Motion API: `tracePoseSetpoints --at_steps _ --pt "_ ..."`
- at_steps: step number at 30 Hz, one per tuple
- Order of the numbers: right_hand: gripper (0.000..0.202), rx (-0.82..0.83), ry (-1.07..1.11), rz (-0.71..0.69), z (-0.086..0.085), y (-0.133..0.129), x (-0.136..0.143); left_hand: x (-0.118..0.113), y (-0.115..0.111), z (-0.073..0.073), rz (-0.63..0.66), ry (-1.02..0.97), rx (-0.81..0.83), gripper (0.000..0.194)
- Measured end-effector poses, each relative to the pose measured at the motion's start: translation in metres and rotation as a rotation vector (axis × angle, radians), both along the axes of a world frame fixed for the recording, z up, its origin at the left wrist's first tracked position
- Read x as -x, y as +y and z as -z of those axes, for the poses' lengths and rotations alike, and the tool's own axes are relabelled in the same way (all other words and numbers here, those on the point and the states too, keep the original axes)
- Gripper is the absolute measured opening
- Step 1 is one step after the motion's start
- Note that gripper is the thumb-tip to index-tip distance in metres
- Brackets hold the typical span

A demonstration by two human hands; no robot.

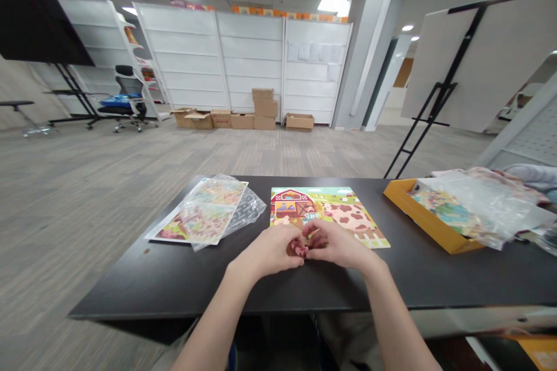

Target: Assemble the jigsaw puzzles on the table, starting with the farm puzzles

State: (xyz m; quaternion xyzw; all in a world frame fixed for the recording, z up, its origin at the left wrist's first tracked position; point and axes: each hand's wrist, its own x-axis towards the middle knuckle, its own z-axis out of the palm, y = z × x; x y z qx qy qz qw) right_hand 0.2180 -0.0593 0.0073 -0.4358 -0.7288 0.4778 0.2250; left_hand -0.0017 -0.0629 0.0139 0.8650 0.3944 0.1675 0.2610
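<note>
A colourful farm picture board with a red barn and a spotted cow lies on the black table. My left hand and my right hand meet at the board's lower left edge. Between their curled fingertips is a small pinkish piece, held by both hands. The fingers cover part of the piece and the lower left of the board, so its exact shape is hard to tell.
Printed sheets and clear plastic bags lie on the table at the left. On the right stands a yellow box with colourful pieces and plastic wrapping. The black table's front edge runs below my forearms.
</note>
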Motion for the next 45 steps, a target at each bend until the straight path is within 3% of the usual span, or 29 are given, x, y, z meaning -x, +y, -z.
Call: tracePoseSetpoints --at_steps 6,9,11,16,18,23,26,32,38,45 --pt "0.052 -0.229 -0.350 0.252 -0.003 0.004 -0.038 0.015 -0.007 -0.004 -0.019 0.091 -0.033 0.021" --pt "0.065 -0.274 -0.489 0.260 0.001 0.007 -0.045 0.016 -0.007 -0.004 -0.009 0.106 -0.037 0.023" --pt "0.063 -0.283 -0.517 0.253 0.003 0.008 -0.043 0.013 -0.006 -0.004 -0.020 0.102 -0.062 0.029" --pt "0.044 -0.335 -0.507 0.256 0.005 0.014 -0.034 -0.008 0.001 0.001 -0.043 0.087 -0.219 0.015" --pt "0.041 -0.353 -0.495 0.246 0.005 0.015 -0.032 -0.018 0.005 0.006 -0.051 0.102 -0.283 0.019" --pt "0.049 -0.352 -0.470 0.233 0.007 0.016 -0.037 -0.035 0.014 0.013 -0.043 0.185 -0.303 0.025" --pt "0.056 -0.329 -0.450 0.246 0.010 0.015 -0.045 -0.038 0.016 0.011 -0.043 0.223 -0.294 0.023" --pt "0.047 -0.338 -0.458 0.296 0.012 0.014 -0.056 -0.037 0.020 0.011 -0.106 0.231 -0.301 0.034" --pt "0.022 -0.306 -0.417 0.286 0.012 0.016 -0.046 -0.038 0.022 0.013 -0.105 0.255 -0.310 0.034" --pt "0.019 -0.368 -0.355 0.260 0.008 0.018 -0.037 -0.034 0.023 0.016 -0.080 0.093 -0.193 0.027"
